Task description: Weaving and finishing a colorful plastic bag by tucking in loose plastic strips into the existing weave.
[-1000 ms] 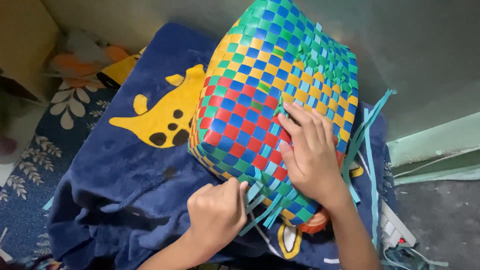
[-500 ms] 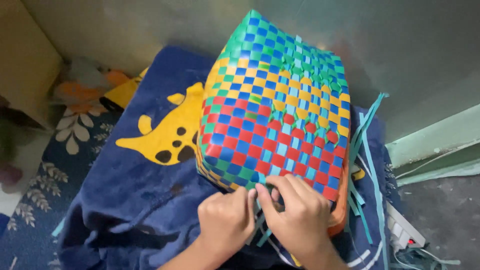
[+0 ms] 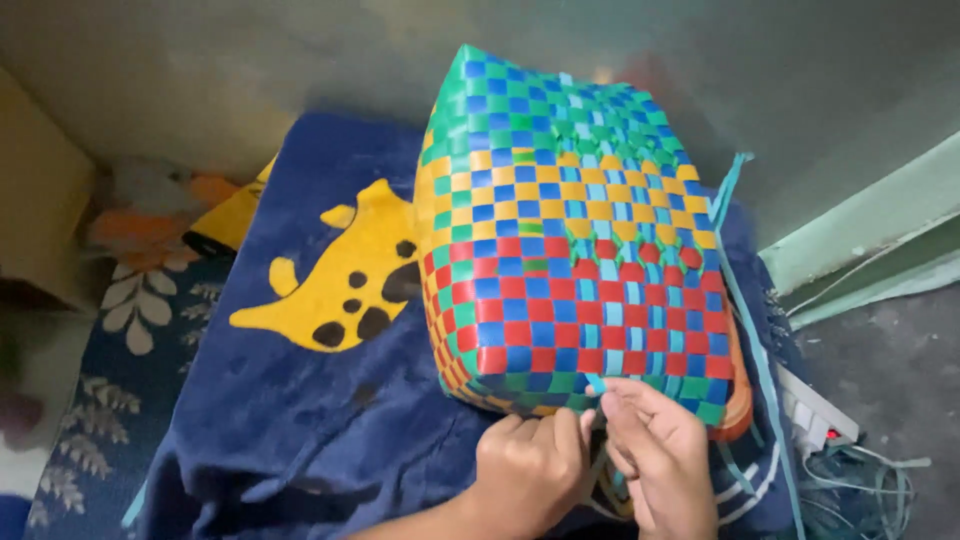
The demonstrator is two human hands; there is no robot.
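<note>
A woven plastic basket (image 3: 570, 250) in green, blue, yellow and red checks lies on its side on a dark blue blanket (image 3: 300, 440). At its near lower edge my left hand (image 3: 530, 470) and my right hand (image 3: 655, 455) meet. Both pinch a thin light-blue strip (image 3: 597, 385) that comes out of the weave. Other loose light-blue strips (image 3: 755, 330) trail down the basket's right side.
The blanket carries a yellow spotted animal figure (image 3: 345, 290). A floral mat (image 3: 100, 400) lies at the left, a beige box (image 3: 35, 200) stands at the far left. A white power strip (image 3: 815, 415) and loose strips lie at the lower right by a green wall edge.
My right hand came off the basket's side and joined the left hand at the near lower edge. The basket shifted slightly and shows more of its side.
</note>
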